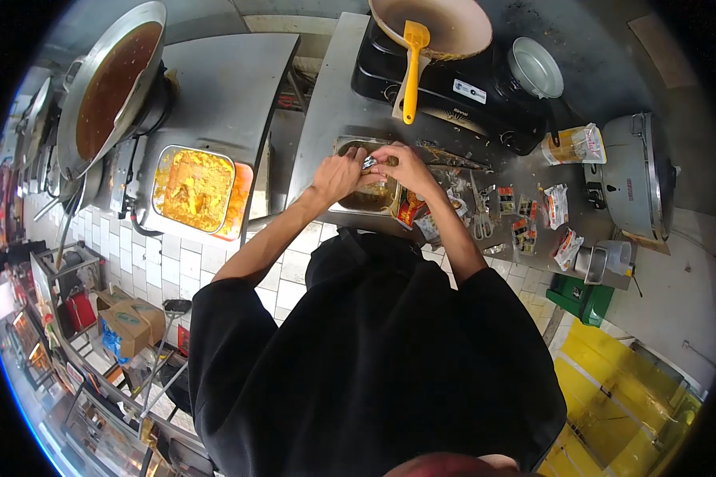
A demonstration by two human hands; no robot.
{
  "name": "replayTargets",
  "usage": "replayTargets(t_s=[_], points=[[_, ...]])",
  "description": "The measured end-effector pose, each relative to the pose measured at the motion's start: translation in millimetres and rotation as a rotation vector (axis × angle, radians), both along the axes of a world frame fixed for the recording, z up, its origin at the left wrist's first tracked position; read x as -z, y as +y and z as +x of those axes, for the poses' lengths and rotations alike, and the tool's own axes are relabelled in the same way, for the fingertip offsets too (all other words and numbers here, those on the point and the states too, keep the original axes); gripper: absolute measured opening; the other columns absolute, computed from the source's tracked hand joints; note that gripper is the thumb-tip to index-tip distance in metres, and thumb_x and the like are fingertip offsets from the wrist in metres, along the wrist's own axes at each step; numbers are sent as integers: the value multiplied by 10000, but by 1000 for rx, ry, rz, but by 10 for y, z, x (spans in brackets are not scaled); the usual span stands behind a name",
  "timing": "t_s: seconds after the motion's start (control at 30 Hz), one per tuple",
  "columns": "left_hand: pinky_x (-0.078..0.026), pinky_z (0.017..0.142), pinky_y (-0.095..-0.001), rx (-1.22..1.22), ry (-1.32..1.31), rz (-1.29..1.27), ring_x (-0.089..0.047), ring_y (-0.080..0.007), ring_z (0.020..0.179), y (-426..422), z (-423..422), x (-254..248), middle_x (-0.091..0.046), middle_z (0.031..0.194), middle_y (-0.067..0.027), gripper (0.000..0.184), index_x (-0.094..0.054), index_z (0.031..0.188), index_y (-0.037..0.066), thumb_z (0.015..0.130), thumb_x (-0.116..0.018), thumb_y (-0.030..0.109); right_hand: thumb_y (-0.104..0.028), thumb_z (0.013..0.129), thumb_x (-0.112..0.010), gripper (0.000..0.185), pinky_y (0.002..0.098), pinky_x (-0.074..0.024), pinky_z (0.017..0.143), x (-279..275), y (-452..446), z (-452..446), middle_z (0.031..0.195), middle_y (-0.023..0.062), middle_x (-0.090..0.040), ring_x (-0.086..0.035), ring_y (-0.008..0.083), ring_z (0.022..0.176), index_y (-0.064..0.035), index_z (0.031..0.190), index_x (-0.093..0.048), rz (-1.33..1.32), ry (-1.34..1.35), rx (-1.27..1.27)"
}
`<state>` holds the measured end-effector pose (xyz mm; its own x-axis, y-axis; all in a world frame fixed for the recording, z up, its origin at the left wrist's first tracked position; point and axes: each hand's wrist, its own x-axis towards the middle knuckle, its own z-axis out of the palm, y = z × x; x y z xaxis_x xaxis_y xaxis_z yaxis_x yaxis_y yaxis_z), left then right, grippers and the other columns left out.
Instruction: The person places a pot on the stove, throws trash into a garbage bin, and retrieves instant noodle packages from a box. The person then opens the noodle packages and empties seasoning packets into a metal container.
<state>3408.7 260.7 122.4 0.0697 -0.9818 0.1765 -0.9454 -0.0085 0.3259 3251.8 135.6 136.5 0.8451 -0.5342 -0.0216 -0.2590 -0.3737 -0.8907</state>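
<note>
Both hands meet above a rectangular metal tray (336, 208) on the counter. My left hand (340, 176) is closed, its fingers curled at a small shiny silvery thing (368, 162). My right hand (402, 165) pinches at the same silvery thing from the other side. It is too small and too covered by fingers to name. Inside the tray lies some brownish, wet-looking content, partly hidden by the hands. A red and yellow packet (408, 209) touches the tray's right side. Scissors (480, 213) lie farther right among torn wrappers.
A black stove (382, 75) bearing a wok (461, 24) and yellow spatula (411, 75) stands behind the tray. Small sachets (525, 234) and a large pot (632, 179) are right. Left are a tray of yellow food (159, 179) and a big pan of brown liquid (123, 87).
</note>
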Motion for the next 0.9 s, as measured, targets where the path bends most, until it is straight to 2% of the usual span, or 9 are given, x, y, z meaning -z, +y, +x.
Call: replayTargets(t_s=[0.1,0.23,0.33,0.4,0.53,0.7,0.8,0.9], points=[[-564,542,-409,3,20,25,-698,-345,669,27,1,-30,-666,805,-149,712,-594,1001,-7,845,-586,687,-84,793,-766,175,333,-535,747,-28,-19,33,874,161,-725,-702,217,820,29,917,-717,-70,130,0],[-566,567,-435,-26,66,113,-693,-361,686,57,-8,-151,-667,842,-150,639,-586,1013,1,865,-624,622,-68,770,-768,137,341,-529,727,-80,-19,44,806,158,-718,-693,227,779,21,864,-724,41,122,-6],[-540,570,-467,-43,160,-3,-665,-409,690,97,-15,-35,-650,812,-193,561,-567,994,11,863,-681,545,-65,762,-773,130,336,-521,709,34,-43,26,777,144,-712,-682,216,749,14,855,-727,2,117,-26],[-541,620,-476,-52,237,-12,-661,-419,740,108,20,-59,-640,856,-204,460,-581,1018,10,876,-701,432,-64,761,-777,124,333,-514,701,39,-73,31,776,137,-709,-674,209,733,9,849,-729,-51,91,-23],[-538,700,-480,-46,416,-1,-651,-436,819,229,41,-18,-636,908,-226,300,-614,1043,4,872,-718,228,-58,756,-781,131,347,-507,746,16,-101,-17,797,113,-693,-655,215,777,-9,873,-752,35,159,16],[-542,732,-508,-58,434,14,-655,-441,856,262,25,29,-645,1035,-241,295,-608,1065,-17,869,-697,185,-80,773,-786,114,351,-504,783,11,-110,-20,870,120,-708,-665,222,821,-22,867,-760,-11,163,-8],[-542,746,-512,-129,395,53,-654,-450,866,233,-65,14,-646,1062,-251,278,-610,1087,-25,871,-678,136,-133,826,-761,207,364,-499,838,9,-4,-58,975,128,-719,-672,245,909,-56,1018,-754,-87,217,71],[-544,754,-516,-178,388,7,-653,-455,872,236,-110,-2,-646,1073,-254,264,-606,1091,-28,870,-664,104,-129,902,-690,372,392,-512,919,33,232,-101,1146,186,-693,-677,304,1045,-78,1268,-646,-275,8,247]])
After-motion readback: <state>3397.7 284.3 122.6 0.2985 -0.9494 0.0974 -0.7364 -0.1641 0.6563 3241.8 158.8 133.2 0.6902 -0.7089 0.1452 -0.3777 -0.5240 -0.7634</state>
